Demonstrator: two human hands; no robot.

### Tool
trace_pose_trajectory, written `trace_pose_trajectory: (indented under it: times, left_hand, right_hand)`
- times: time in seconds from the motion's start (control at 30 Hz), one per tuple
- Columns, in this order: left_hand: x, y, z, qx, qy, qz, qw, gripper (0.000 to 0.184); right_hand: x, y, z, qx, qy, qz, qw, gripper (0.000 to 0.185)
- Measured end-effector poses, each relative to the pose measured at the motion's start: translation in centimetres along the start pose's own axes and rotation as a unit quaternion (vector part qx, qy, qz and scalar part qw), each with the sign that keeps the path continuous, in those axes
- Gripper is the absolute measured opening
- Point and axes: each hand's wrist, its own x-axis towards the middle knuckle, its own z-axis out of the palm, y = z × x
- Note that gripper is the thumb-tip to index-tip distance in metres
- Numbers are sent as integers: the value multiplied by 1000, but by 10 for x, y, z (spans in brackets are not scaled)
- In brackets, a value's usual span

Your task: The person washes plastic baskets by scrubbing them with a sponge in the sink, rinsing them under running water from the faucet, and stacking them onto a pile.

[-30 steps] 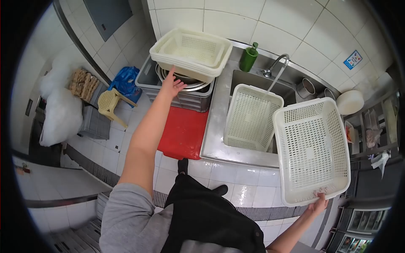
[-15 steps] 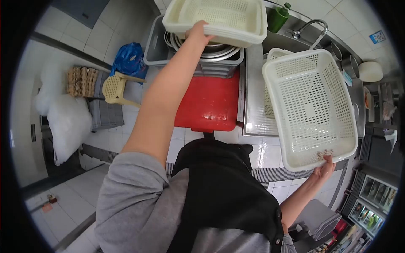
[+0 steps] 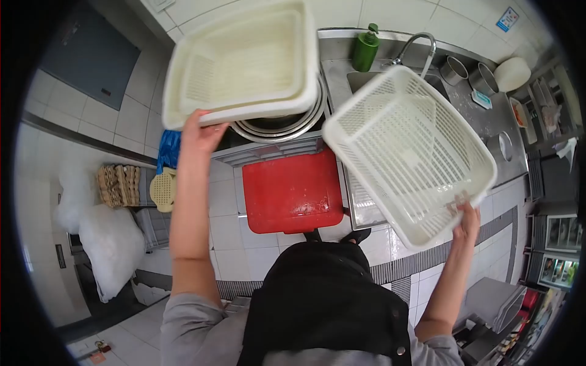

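My left hand (image 3: 206,132) is closed on the near rim of a stack of cream-white perforated plastic baskets (image 3: 244,64). The stack is raised at upper left, tilted over nested metal bowls (image 3: 293,127) that it partly covers. In my right hand (image 3: 467,222) is the near corner of another white slotted plastic basket (image 3: 421,152), with my fingertips showing through its slots. This basket is turned diagonally in front of the steel sink counter (image 3: 516,160) and hides much of the basin.
A red lidded bin (image 3: 293,192) stands on the tiled floor below the counter. Behind the sink are a green pump bottle (image 3: 365,49), a faucet (image 3: 421,38) and metal pots (image 3: 453,71). A yellow plastic stool (image 3: 162,190) and egg trays (image 3: 119,185) are at left.
The view has shifted. The basket stack has moved left and nearer in my left hand. The right basket has rotated to a diagonal, still held at its near corner.
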Motion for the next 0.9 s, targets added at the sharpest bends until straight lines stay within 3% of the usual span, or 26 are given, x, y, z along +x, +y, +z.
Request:
trace_pose_trajectory:
  times: [0.07, 0.17, 0.27, 0.37, 0.4, 0.43, 0.5, 0.57, 0.63, 0.67, 0.77, 0.8, 0.83, 0.9]
  left_hand:
    - [-24, 36, 0, 6, -5, 47, 999, 47]
    - [-55, 77, 2, 6, -4, 82, 997, 52]
    - [-66, 108, 0, 24, 7, 114, 993, 51]
    - [-58, 111, -8, 57, 41, 118, 990, 49]
    - [-53, 105, -10, 45, 36, 111, 992, 49]
    - [-50, 98, -11, 33, 31, 103, 994, 49]
    - [-48, 78, -3, 59, 15, 97, 993, 51]
    - [-34, 59, 0, 54, 57, 45, 996, 55]
    - [-19, 32, 7, 30, 65, 19, 997, 55]
    - [-12, 18, 9, 9, 77, -8, 997, 56]
    - [7, -18, 6, -31, 38, -54, 997, 55]
    - [17, -27, 2, -31, 38, -56, 997, 55]
    - [29, -36, -1, -51, 33, -67, 996, 53]
    - [48, -50, -5, -72, 29, -84, 993, 51]
  right_hand:
    - [29, 22, 37, 14, -65, 16, 998, 44]
    - [27, 34, 155, -14, -123, 24, 992, 32]
    - [56, 70, 273, 27, -252, 74, 965, 37]
    - [63, 97, 374, 65, -275, 73, 957, 29]
    - [63, 99, 392, -8, -274, 53, 960, 24]
    - [65, 101, 406, -82, -271, 33, 958, 19]
    - [79, 126, 420, -72, -271, 2, 960, 16]
    - [78, 135, 426, -75, -267, -26, 960, 12]
    - [74, 140, 424, -154, -166, -59, 972, 9]
    - [79, 150, 421, -224, -184, -89, 953, 9]
    - [64, 162, 418, -172, -162, -150, 960, 18]
    - [52, 164, 414, -199, -188, -126, 954, 31]
    - [43, 163, 409, -199, -186, -126, 954, 31]
    - [29, 163, 395, -205, -306, -111, 923, 39]
